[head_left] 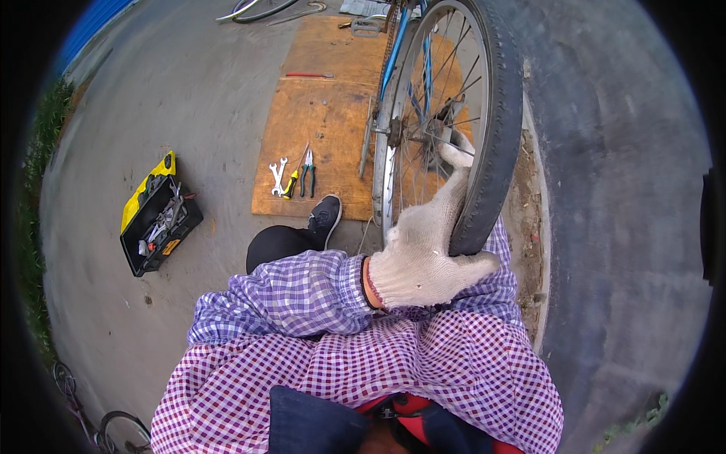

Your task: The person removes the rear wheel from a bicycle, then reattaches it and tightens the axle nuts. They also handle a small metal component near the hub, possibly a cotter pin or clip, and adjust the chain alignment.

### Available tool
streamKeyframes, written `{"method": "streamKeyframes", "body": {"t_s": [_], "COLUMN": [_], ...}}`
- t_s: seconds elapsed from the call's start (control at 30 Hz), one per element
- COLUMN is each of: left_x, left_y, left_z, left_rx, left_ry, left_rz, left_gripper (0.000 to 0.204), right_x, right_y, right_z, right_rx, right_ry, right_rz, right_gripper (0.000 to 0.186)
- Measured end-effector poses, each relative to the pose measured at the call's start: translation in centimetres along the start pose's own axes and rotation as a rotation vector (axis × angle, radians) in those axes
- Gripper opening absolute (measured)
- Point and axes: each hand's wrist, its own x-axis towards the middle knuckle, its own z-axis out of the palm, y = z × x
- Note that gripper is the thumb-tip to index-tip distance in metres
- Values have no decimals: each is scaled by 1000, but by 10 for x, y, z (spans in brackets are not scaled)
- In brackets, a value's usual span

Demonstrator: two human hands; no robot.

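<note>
My left hand (423, 253), in a whitish knit glove, reaches across from the left to the near part of a bicycle wheel (495, 144). Its thumb lies at the right of the dark tyre and its fingers extend along the left, around the rim. Whitish gloved fingers (457, 151) also show through the spokes, close to the hub (436, 129); they seem to be my right hand, mostly hidden behind the wheel. A blue checked sleeve (499, 242) shows beyond the tyre. The bicycle's blue frame (391, 64) rises at the wheel's far left.
On a wooden board (302, 113) lie two wrenches (278, 178), a yellow-and-black screwdriver (291, 184), pliers (308, 174) and a thin red tool (308, 75). An open black toolbox (162, 219) stands on the left. My shoe (325, 218) touches the board's near edge. A kerb (543, 212) runs along the right.
</note>
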Motion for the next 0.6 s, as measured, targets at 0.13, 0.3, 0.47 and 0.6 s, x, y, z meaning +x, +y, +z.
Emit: {"method": "streamKeyframes", "body": {"t_s": [0.13, 0.3, 0.47, 0.6], "left_x": [-6, 3, 6, 68], "left_y": [4, -22, -6, -60], "left_z": [13, 20, 62, 80], "left_rx": [33, -92, -95, -81], "left_ry": [-18, 21, 37, 142], "left_rz": [26, -102, -87, -147], "left_gripper": [92, 77, 80, 69], "right_x": [-8, 18, 2, 79], "right_y": [-21, -17, -42, -20], "right_z": [-20, -39, -97, -143], "right_rx": [-64, -289, -339, -345], "right_ry": [45, 73, 45, -64], "right_rz": [46, 30, -79, -48], "right_gripper": [77, 81, 85, 85]}}
